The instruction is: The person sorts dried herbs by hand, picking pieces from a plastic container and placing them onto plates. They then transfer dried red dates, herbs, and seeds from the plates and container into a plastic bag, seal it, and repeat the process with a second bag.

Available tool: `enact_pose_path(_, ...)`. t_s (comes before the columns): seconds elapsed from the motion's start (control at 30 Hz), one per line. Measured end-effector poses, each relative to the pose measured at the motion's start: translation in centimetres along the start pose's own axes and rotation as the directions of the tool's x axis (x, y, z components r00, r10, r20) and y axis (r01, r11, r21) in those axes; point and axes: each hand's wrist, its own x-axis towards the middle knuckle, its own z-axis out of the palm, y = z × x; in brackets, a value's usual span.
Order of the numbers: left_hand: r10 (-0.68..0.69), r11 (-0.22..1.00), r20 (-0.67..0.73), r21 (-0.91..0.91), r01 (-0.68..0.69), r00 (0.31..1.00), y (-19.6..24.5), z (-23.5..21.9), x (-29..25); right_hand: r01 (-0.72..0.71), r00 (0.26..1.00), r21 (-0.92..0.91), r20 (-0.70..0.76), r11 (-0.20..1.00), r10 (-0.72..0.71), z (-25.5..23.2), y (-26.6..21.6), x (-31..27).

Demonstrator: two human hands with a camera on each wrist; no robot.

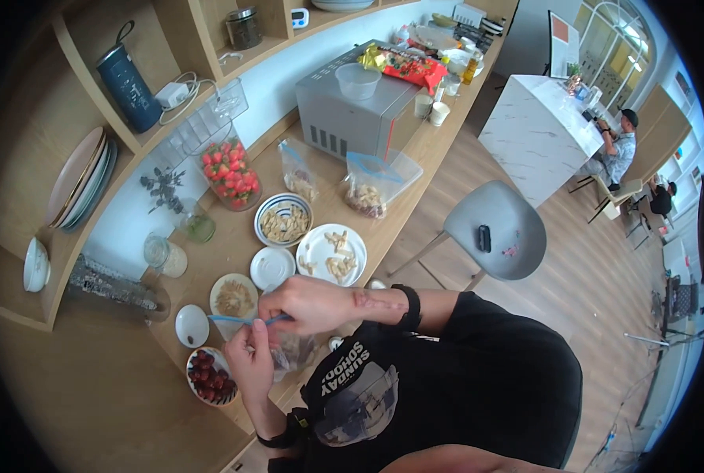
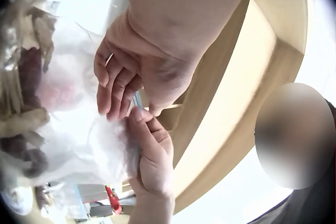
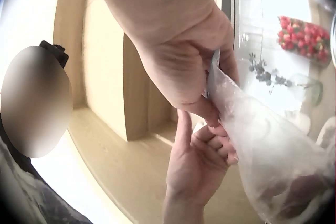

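A clear zip bag (image 1: 289,355) with a blue closure strip hangs in front of the black shirt. My left hand (image 1: 251,361) pinches its top edge at one end, thumb on the strip. Farther along that edge my right hand (image 1: 308,306) grips the strip, with its fingers bent down over the bag. In the left wrist view, dark red and pale pieces show through the plastic bag (image 2: 73,113). The right wrist view has the bag (image 3: 257,140) slanting down from the right fingers. A bowl of dark red fruit (image 1: 210,378) stands beside my left hand.
Near the hands are a plate of shredded pale pieces (image 1: 235,298), a small white plate (image 1: 273,269), a larger white plate (image 1: 308,264) and a striped bowl (image 1: 260,232). Behind them stand a strawberry container (image 1: 229,173), filled bags (image 1: 366,197) and a microwave (image 1: 344,106).
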Motion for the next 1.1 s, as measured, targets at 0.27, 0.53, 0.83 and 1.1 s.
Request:
enact_pose_path(0.27, -0.175, 0.952, -0.069, -0.265, 0.151, 0.982, -1.5, -0.9, -4.3, 0.082, 0.990, 0.036, 0.110, 0.996, -0.085, 4.2, -0.9, 0.9)
enact_pose_path(0.53, -0.141, 0.939, -0.102, -0.330, 0.100, 0.985, -1.5, 0.1, -5.1, 0.072, 0.940, 0.150, 0.320, 0.986, -0.118, 2.9, 0.3, 1.6)
enact_pose_path(0.83, -0.050, 0.933, -0.112, -0.360, 0.006, 0.992, -2.1, 1.6, -4.0, 0.056, 0.931, 0.104, 0.353, 0.993, -0.089, 1.2, 0.1, 1.3)
enact_pose_path(1.1, 0.000, 0.943, -0.049, -0.333, -0.017, 0.999, -2.2, 1.2, -3.6, -0.016, 0.907, 0.243, 0.412, 0.970, -0.088, 1.6, 1.2, -0.1)
